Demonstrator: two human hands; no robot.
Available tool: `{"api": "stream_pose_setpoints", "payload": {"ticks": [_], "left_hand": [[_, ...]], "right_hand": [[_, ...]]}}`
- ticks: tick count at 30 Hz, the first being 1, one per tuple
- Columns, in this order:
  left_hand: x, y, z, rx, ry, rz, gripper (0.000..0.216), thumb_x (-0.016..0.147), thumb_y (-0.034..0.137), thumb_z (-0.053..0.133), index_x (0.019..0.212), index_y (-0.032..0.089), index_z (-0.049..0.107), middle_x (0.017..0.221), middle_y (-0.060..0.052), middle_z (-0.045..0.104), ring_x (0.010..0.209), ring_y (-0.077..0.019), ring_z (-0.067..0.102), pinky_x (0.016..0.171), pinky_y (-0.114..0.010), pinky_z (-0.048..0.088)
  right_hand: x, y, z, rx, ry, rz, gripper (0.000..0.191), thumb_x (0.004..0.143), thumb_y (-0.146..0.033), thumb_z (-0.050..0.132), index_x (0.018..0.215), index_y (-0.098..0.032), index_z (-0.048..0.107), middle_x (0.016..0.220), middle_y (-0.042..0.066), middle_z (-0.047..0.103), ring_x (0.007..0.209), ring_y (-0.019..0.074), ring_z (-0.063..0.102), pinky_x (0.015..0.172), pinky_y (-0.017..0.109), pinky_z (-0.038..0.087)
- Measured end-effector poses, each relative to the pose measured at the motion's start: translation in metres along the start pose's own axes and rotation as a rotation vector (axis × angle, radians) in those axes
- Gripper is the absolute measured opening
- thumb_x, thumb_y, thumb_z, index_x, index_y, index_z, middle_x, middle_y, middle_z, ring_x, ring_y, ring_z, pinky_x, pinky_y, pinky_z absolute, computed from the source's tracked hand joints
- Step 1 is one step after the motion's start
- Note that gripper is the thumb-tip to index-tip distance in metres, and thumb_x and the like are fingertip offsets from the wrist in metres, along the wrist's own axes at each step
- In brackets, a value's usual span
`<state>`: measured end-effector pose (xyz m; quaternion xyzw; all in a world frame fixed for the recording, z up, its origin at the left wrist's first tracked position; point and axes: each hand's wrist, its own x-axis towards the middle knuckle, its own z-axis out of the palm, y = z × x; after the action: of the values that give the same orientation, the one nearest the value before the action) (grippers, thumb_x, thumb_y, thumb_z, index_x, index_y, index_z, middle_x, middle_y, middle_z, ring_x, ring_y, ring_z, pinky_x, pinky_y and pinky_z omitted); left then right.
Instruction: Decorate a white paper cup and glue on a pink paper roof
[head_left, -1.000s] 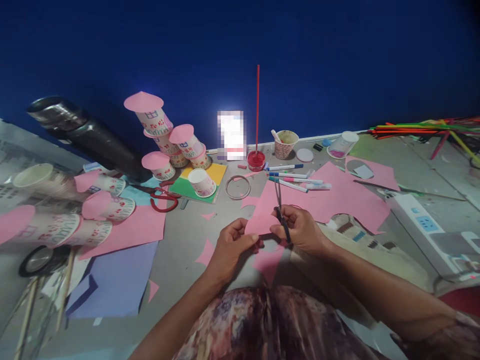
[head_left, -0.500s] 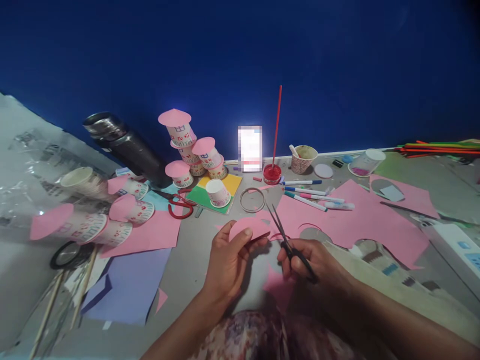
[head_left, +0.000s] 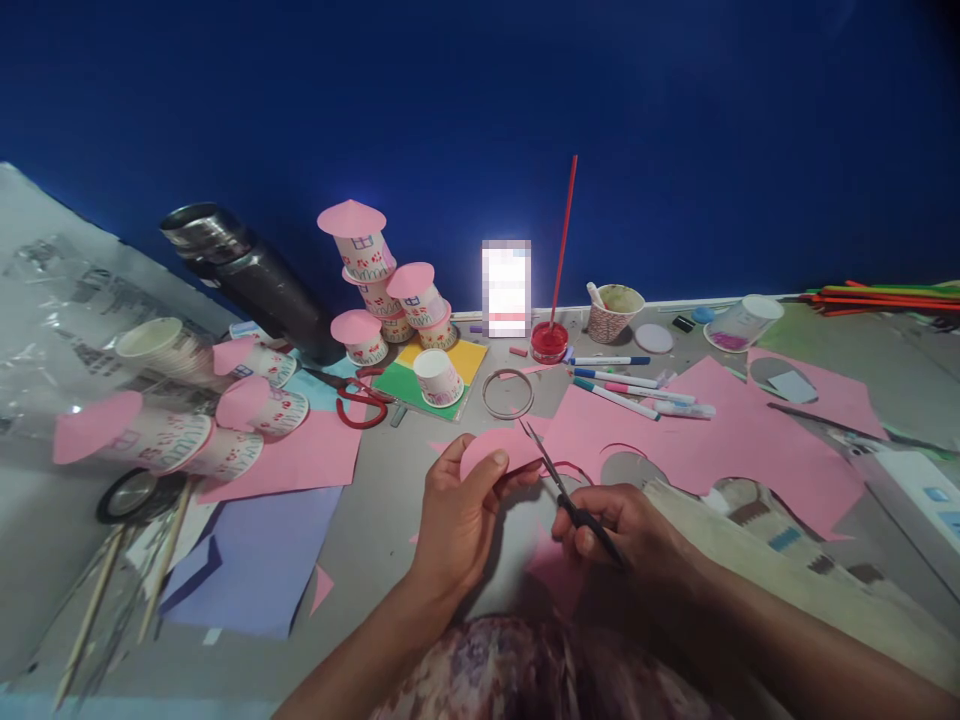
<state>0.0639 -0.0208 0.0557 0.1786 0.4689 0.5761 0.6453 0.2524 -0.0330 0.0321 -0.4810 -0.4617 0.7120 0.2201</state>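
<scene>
Backing the grey table (head_left: 375, 525) (scissors (head_left: 560, 487) held above) is a blue wall (head_left: 450, 120).

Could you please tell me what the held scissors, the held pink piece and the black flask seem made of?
Scissors: probably metal blades, from their slim grey look; dark handles, perhaps plastic. Pink piece: matte paper or thin card, its edge thin. Flask: likely metal, glossy, given bright reflections near its top.

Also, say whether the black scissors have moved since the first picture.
Yes: judged against the grey ring, the black scissors have shifted toward the bottom of the view.
</scene>
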Motion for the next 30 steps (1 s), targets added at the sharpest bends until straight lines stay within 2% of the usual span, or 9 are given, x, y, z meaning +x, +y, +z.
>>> {"api": "stream_pose_setpoints", "payload": {"ticks": [5, 12, 20, 30], "left_hand": [[0.001, -0.001, 0.000, -0.028, -0.012, 0.007, 0.038, 0.063, 0.024, 0.094, 0.082, 0.018, 0.062, 0.074, 0.000, 0.076, 0.073, -0.0200, 0.078, 0.073, -0.034, 0.066], [0.000, -0.002, -0.001, -0.026, -0.011, 0.013, 0.035, 0.066, 0.025, 0.094, 0.083, 0.017, 0.063, 0.076, 0.000, 0.077, 0.073, -0.0185, 0.077, 0.073, -0.033, 0.066], [-0.002, -0.002, 0.000, -0.009, -0.007, 0.012, 0.039, 0.067, 0.027, 0.094, 0.084, 0.018, 0.060, 0.075, 0.000, 0.076, 0.076, -0.0211, 0.079, 0.073, -0.034, 0.066], [-0.002, -0.001, -0.002, 0.022, 0.001, -0.007, 0.040, 0.066, 0.028, 0.094, 0.084, 0.017, 0.061, 0.077, -0.002, 0.076, 0.077, -0.0235, 0.079, 0.074, -0.036, 0.066]], "right_hand": [[-0.001, -0.002, 0.004, -0.006, 0.065, 0.004, 0.037, 0.066, -0.053, 0.078, 0.073, -0.017, 0.072, 0.062, 0.001, 0.061, 0.060, 0.0133, 0.049, 0.058, 0.027, 0.034], [0.000, 0.002, 0.007, 0.051, 0.047, 0.042, 0.023, 0.064, -0.039, 0.073, 0.065, -0.018, 0.066, 0.056, -0.003, 0.054, 0.055, 0.0095, 0.040, 0.052, 0.024, 0.027], [0.001, 0.000, 0.009, 0.081, 0.062, 0.045, 0.030, 0.060, -0.045, 0.078, 0.061, -0.018, 0.064, 0.052, -0.005, 0.048, 0.051, 0.0085, 0.037, 0.050, 0.024, 0.026], [0.003, 0.010, 0.005, 0.031, 0.080, 0.058, 0.024, 0.061, -0.040, 0.071, 0.057, -0.019, 0.061, 0.053, -0.002, 0.051, 0.052, 0.0101, 0.038, 0.051, 0.026, 0.023]]}}
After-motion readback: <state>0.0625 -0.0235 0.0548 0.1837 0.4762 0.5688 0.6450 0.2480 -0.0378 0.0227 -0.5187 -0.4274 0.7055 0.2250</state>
